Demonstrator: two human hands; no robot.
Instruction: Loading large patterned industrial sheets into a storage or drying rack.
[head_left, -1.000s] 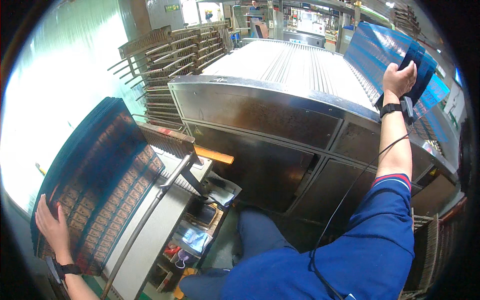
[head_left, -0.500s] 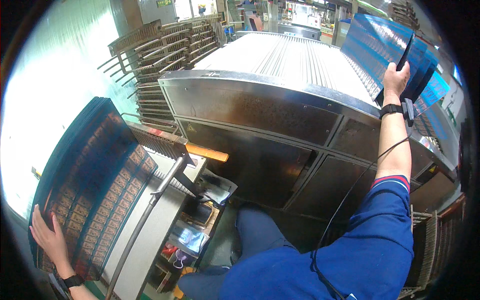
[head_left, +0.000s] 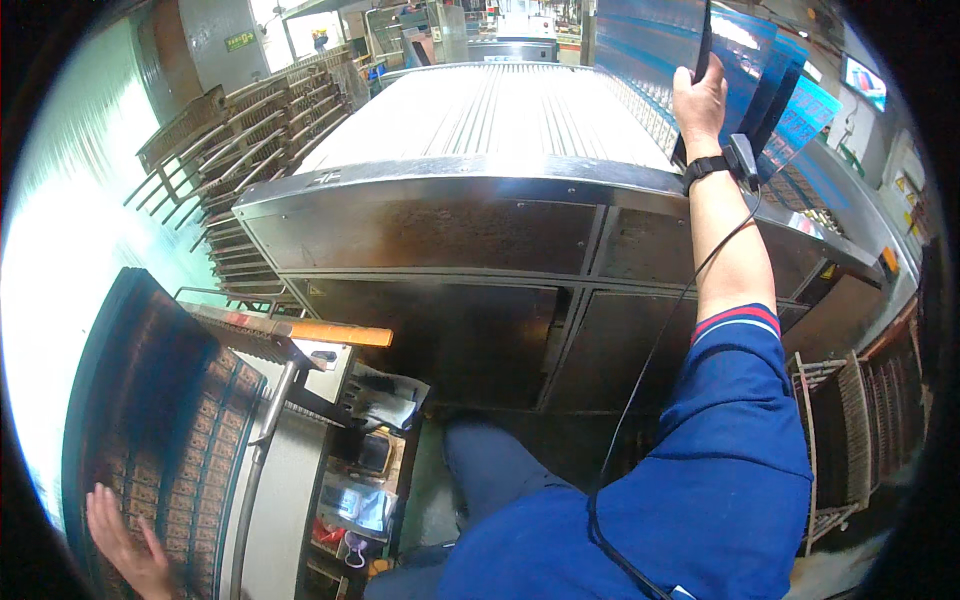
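My right hand [head_left: 700,105] is closed on the near edge of a blue circuit board panel [head_left: 645,50], which stands upright at the right side of the conveyor [head_left: 470,110]. More blue panels [head_left: 745,65] stand just right of it. At the lower left, my left hand [head_left: 128,545] lies with its fingers stretched out at the face of a thick stack of circuit board panels [head_left: 150,375]. These panels are dark with rows of copper-coloured rectangles, and they lean on a side table [head_left: 275,500]. Whether the left palm presses on the front panel I cannot tell.
The conveyor's metal housing [head_left: 420,230] spans the middle. A curved metal bar [head_left: 262,440] and a yellow-orange strip [head_left: 340,333] edge the side table, above a shelf of small items [head_left: 365,505]. Metal racks [head_left: 255,150] are piled at the back left; another rack [head_left: 830,440] stands right. A cable [head_left: 630,400] trails along my right arm.
The view has swung to the right. In my right hand the blue panel now stands more apart from those beside it. My left hand remains at the stack, fingers still stretched out.
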